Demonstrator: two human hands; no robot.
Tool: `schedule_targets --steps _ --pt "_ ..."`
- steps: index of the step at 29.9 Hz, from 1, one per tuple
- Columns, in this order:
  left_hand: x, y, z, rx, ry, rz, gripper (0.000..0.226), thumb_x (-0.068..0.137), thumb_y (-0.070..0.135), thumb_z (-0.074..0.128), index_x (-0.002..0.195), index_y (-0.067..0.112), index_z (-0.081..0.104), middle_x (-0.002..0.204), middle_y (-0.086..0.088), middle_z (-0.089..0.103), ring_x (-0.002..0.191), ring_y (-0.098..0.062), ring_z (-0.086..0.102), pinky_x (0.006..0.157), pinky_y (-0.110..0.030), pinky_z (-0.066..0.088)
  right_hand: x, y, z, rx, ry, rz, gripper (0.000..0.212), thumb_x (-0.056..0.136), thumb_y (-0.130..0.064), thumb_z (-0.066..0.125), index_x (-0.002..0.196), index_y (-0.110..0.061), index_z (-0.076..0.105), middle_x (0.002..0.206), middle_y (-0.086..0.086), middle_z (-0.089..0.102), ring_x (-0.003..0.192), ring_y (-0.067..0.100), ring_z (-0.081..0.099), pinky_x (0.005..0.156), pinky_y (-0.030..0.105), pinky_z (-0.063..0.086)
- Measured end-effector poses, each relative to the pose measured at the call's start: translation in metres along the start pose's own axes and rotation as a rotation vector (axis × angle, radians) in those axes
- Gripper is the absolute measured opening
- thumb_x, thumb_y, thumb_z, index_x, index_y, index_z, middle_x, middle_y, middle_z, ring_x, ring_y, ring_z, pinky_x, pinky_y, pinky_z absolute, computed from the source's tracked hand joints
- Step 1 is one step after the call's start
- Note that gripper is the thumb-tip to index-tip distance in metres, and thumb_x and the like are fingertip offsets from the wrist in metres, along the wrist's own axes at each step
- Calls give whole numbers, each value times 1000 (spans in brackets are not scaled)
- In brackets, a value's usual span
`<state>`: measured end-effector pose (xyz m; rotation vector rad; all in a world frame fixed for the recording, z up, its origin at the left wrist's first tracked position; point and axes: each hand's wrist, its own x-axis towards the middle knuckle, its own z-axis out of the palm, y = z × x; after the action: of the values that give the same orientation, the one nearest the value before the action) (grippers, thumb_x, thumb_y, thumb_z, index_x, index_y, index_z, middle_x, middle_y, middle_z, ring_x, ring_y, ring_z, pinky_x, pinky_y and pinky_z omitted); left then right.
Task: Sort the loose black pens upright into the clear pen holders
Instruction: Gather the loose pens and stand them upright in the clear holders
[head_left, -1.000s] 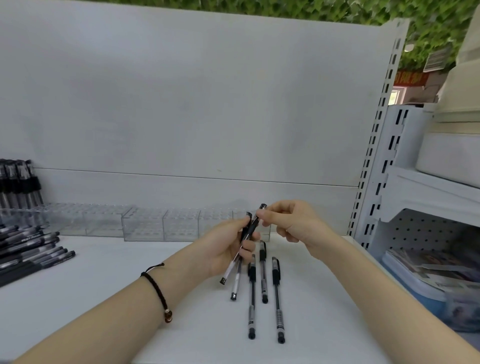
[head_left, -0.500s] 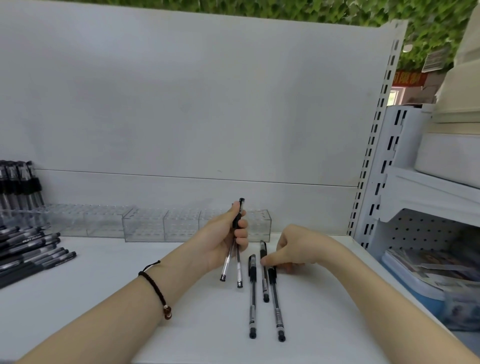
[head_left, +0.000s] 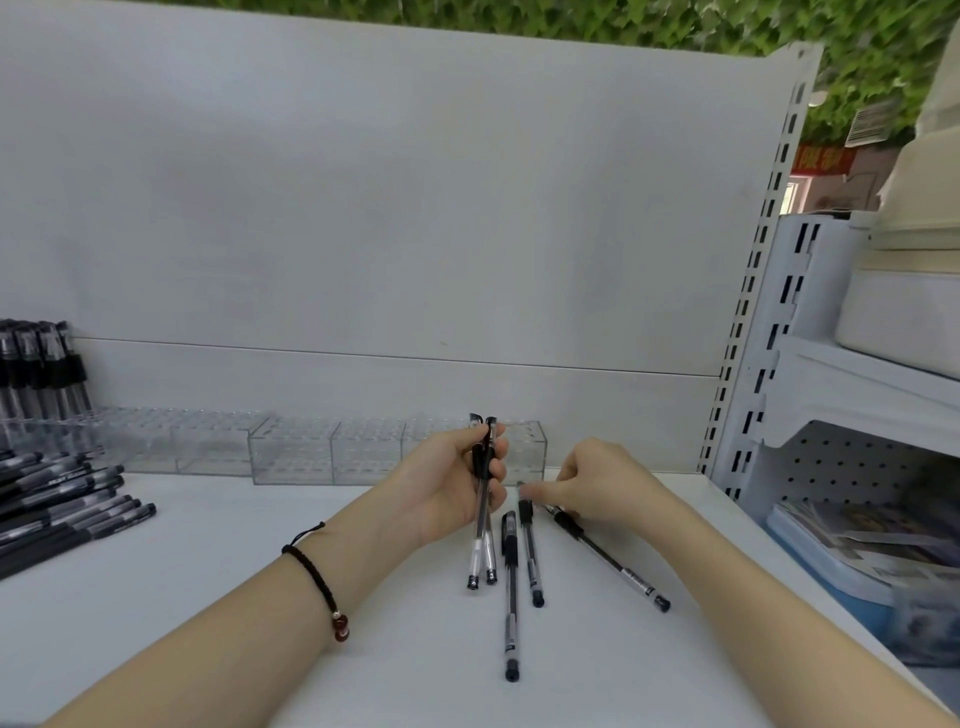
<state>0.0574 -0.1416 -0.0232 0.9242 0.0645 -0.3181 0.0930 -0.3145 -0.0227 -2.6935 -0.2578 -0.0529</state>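
Left hand (head_left: 447, 488): raised just in front of the clear pen holders (head_left: 322, 449), grip clamped on two black pens (head_left: 483, 519), caps up.
Right hand (head_left: 602, 480): low on the surface (head_left: 260, 545), in front of the holders' right end; grip curled onto the cap end of a slanted pen (head_left: 613, 558), contact blurred.
Loose pens: a long one (head_left: 510, 587) and a shorter one (head_left: 531, 551) lie side by side, nearer me than the holders.
Pen pile (head_left: 57, 499): left of the holders.
Upright pens (head_left: 41, 369): stand in the holders' far-left end.
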Motion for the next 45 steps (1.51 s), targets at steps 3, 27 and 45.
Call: schedule_targets --steps 3,27,45 --pt "1 0 -2 -3 6 2 15 99 17 45 96 13 59 68 0 59 48 -11 50 44 -20 42 -8 -6 -2 -103 -81 12 59 64 -63 74 53 -16 41 51 -3 39 54 17 38 56 29 29" --pt "-9 -8 10 93 8 -106 37 105 27 35 86 2 55 103 -19 65 91 -32 65 84 -45 52 -13 -8 -31 924 -217 -69 11 79 -10 76 78 -6 66 53 0 52 45 9 44 38 16 33" --pt "-2 -9 6 204 57 -15 36 96 51 44 88 17 46 56 4 41 37 -6 30 33 -13 24 -10 -16 -19 590 -3 -86 31 80 -40 75 72 -14 62 67 1 56 49 11 35 41 20 24"
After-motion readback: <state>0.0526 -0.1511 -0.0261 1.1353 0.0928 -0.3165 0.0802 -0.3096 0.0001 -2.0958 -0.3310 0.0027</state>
